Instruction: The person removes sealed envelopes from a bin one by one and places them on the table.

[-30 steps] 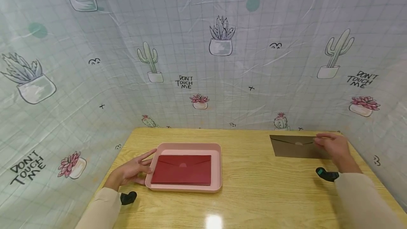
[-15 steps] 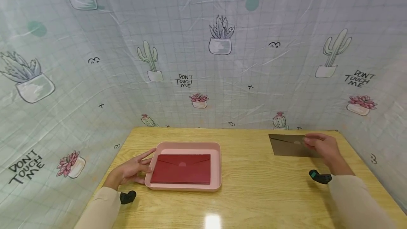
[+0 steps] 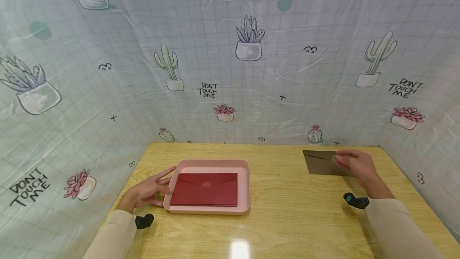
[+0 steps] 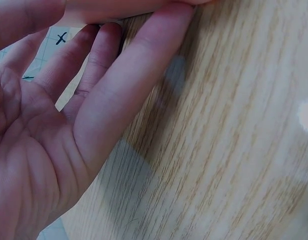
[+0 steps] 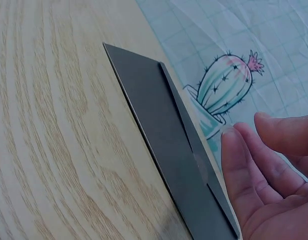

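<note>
In the head view my left hand [image 3: 149, 191] touches the left side of a pink tray [image 3: 245, 195], fingers spread and mostly straight along its wall. A dark red envelope [image 3: 205, 193] lies flap side up inside the tray. The left wrist view shows the palm of my left hand [image 4: 58, 140], a long digit reaching the tray's edge [image 4: 113, 10]. My right hand [image 3: 359, 167] hovers by a dark grey-brown envelope [image 3: 320, 165] at the back right, covering its right part. In the right wrist view my right hand [image 5: 274, 175] holds nothing; its fingers are loosely bent beside the envelope [image 5: 148, 110].
A wood-grain table [image 3: 280, 207] carries both things. Cloth printed with cacti [image 3: 251, 91] stands behind it and along its sides. Black wrist-worn devices [image 3: 355, 201] stick out from both sleeves. A bright reflection shows near the table's front.
My right hand has moved left over the grey-brown envelope, from its right end towards the middle. My left hand, the tray and the red envelope stay in place.
</note>
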Tool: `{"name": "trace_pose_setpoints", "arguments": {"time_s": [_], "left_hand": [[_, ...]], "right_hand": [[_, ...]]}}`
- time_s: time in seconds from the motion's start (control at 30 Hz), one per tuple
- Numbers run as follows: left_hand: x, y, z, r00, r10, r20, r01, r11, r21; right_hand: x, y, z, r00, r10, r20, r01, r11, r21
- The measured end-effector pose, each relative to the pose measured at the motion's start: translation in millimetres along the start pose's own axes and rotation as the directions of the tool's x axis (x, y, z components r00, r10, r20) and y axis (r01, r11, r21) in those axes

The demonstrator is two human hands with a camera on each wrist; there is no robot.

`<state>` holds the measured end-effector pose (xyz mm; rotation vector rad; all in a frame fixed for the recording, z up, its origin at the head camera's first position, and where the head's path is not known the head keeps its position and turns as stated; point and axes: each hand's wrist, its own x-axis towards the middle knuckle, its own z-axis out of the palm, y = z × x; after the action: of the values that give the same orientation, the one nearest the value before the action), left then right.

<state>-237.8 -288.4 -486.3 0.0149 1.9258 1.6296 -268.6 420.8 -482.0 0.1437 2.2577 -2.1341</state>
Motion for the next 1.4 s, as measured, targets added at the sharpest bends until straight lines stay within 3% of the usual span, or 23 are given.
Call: {"name": "trace_pose_setpoints", "arguments": {"time_s": [0.17, 0.47, 0.93, 1.4], "left_hand": [[0.0, 1.0, -0.2, 1.000, -0.007, -0.024, 0.007, 1.000, 0.017], [-1.0, 3.4, -0.6, 1.000, 0.002, 0.001, -0.002, 1.000, 0.001], [0.7, 3.9, -2.6, 0.999, 0.016, 0.043, -0.015, 1.000, -0.023], [-1.6, 1.5, 0.4, 1.000, 0.009, 0.030, -0.008, 1.000, -0.027]], "right_hand": [[1.3, -2.7, 6.4, 1.000, -0.011, 0.025, 0.011, 1.000, -0.005], [0.8, -9.4, 19.7, 0.997, -0.005, 0.077, 0.013, 0.995, -0.102], [-4.6, -16.1, 37.8, 0.990, -0.016, 0.137, 0.014, 1.000, 0.019], [-6.6, -14.6, 50.1, 0.989, 0.002, 0.148, -0.007, 1.000, 0.030]]}}
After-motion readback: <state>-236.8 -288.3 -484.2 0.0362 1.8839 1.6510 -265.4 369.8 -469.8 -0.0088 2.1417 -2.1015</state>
